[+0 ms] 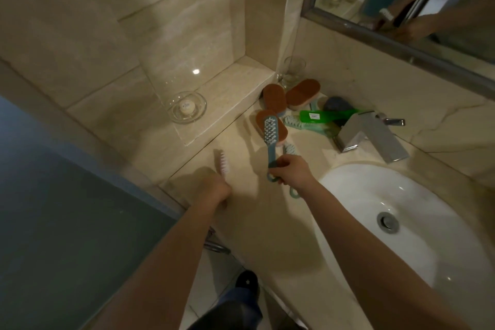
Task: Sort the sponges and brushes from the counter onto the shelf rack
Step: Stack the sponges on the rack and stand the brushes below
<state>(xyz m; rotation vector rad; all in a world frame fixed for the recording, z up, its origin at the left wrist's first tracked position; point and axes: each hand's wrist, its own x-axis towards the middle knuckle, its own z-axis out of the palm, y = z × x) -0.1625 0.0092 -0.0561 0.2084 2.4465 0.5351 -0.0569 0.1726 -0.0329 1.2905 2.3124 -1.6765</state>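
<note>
Near the left edge of the table (267, 225), the left hand (217, 191) curls round a pink brush (223, 162) and the right hand (292, 171) grips a blue brush (271, 130) by its handle, probably to carry both together, while the orange sponges (304, 94) and a green brush (316, 116) lie heaped farther back.

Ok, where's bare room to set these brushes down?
Front counter between left hand and basin is bare; so is the ledge right of the glass dish. Sponges and brushes crowd the corner by the faucet.
</note>
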